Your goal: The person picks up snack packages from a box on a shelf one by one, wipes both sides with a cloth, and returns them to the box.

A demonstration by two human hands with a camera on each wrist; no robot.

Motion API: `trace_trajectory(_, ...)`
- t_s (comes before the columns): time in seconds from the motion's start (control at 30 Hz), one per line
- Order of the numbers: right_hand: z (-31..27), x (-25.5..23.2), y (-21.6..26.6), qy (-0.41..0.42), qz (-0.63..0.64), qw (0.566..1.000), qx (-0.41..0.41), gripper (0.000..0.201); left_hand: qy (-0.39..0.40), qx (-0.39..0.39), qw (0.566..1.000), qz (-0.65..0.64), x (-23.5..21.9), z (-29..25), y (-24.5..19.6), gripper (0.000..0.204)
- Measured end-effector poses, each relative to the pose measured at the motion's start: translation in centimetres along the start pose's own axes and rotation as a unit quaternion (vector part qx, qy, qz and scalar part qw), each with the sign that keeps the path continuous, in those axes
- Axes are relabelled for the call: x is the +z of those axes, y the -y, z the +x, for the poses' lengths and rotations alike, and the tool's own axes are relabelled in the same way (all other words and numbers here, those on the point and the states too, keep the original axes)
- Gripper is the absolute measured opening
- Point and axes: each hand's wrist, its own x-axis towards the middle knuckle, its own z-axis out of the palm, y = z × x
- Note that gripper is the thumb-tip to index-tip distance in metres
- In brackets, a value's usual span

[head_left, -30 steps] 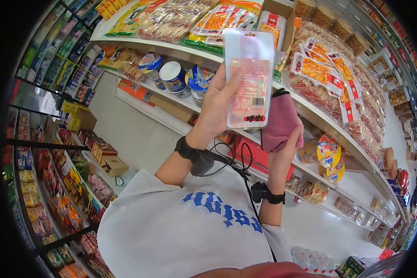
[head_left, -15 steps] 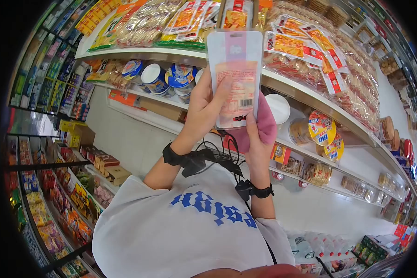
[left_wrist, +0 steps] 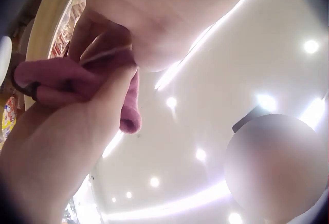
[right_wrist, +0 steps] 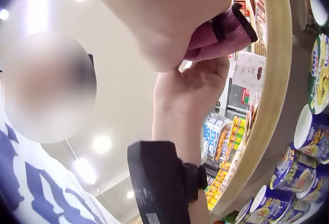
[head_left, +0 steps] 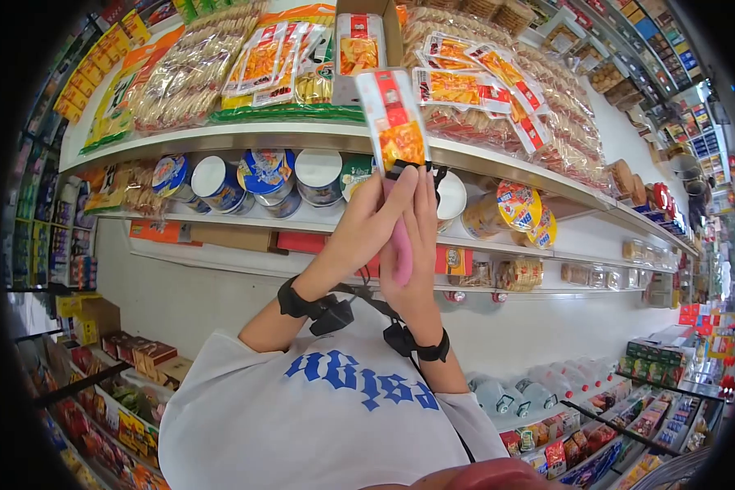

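Pink black-edged cloth, 1: bunched between 2 hands, gripped by the right hand. Snack packet, 1: front visible, slightly tilted, lower end pinched by the left hand. Status: packet clear of the shelf, neither item set down; whether sealed, cannot tell.

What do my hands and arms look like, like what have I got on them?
Your left hand and right hand are ungloved. Each wrist wears a black band with a chunky black box-shaped unit, and there's dark cable nearby. The short sleeves are white, like the shirt with its blue blackletter-style lettering.
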Motion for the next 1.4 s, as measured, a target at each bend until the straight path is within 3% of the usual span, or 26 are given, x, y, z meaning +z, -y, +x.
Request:
trace_trajectory(0.03, 0.1, 0.3, 0.4, 0.017, 0.006, 1.0, 0.026, 0.06, 0.009, 0.006, 1.0, 0.009, -1.0, 0.4, 0.4, 0.039)
trace_trajectory(0.1, 0.7, 0.9, 1.1, -0.019, 0.137, 0.98, 0.141, 0.057, 0.028, 0.007, 0.999, 0.024, -3.1, 0.8, 1.0, 0.04)
trace_trajectory(0.17, 1.7, 1.6, 3.7, -0.099, 0.306, 0.904, 0.282, 0.049, 0.056, -0.004, 0.998, 0.034, -5.4, 0.9, 1.5, 0.042)
trace_trajectory(0.23, 2.0, 1.3, 2.5, -0.048, 0.39, 0.853, 0.344, 0.05, 0.08, 0.012, 0.995, 0.055, -7.2, 1.1, 0.8, 0.04)
trace_trajectory(0.33, 0.9, 3.5, 0.4, -0.063, 0.344, 0.895, 0.277, 0.048, 0.017, 0.237, 0.966, 0.1, -8.5, 2.5, 0.5, 0.039)
trace_trajectory(0.43, 1.8, 3.6, -0.7, -0.115, 0.285, 0.918, 0.251, 0.046, 0.058, 0.167, 0.971, 0.163, -10.9, 3.0, -0.2, 0.032)
trace_trajectory(0.53, 6.1, 2.4, -1.8, -0.202, 0.297, 0.911, 0.204, 0.042, 0.039, 0.21, 0.966, 0.145, -11.9, 5.0, -0.4, 0.026)
trace_trajectory(0.67, 11.2, 0.1, -6.6, -0.259, 0.368, 0.839, 0.306, 0.038, -0.01, 0.283, 0.954, 0.098, -12.6, 9.8, -1.2, 0.021)
trace_trajectory(0.73, 11.5, 0.7, -8.7, -0.28, 0.367, 0.822, 0.333, 0.037, -0.043, 0.318, 0.931, 0.176, -13.0, 12.5, -2.6, 0.022)
trace_trajectory(0.83, 8.2, 1.9, -8.9, -0.232, 0.399, 0.816, 0.347, 0.043, -0.079, 0.388, 0.847, 0.354, -14.0, 17.2, -3.7, 0.028)
trace_trajectory(0.97, 5.1, 2.7, -7.7, -0.204, 0.429, 0.796, 0.377, 0.041, -0.078, 0.46, 0.66, 0.589, -15.3, 24.9, -1.8, 0.041)
trace_trajectory(1.07, 4.3, 2.3, -5.7, -0.229, 0.429, 0.788, 0.379, 0.041, 0.003, 0.376, 0.616, 0.692, -14.9, 27.6, -2.4, 0.06)
trace_trajectory(1.17, 3.7, 1.8, -4.5, -0.241, 0.43, 0.792, 0.361, 0.039, 0.029, 0.28, 0.554, 0.783, -13.7, 27.1, -2.6, 0.078)
trace_trajectory(1.27, 2.9, 1.4, -3.6, -0.255, 0.427, 0.791, 0.356, 0.037, 0.063, 0.236, 0.544, 0.803, -13.7, 28.3, -1.3, 0.092)
trace_trajectory(1.4, 1.9, 1.6, -3.1, -0.281, 0.418, 0.787, 0.355, 0.036, -0.005, 0.342, 0.605, 0.719, -14.3, 26.4, -1.7, 0.051)
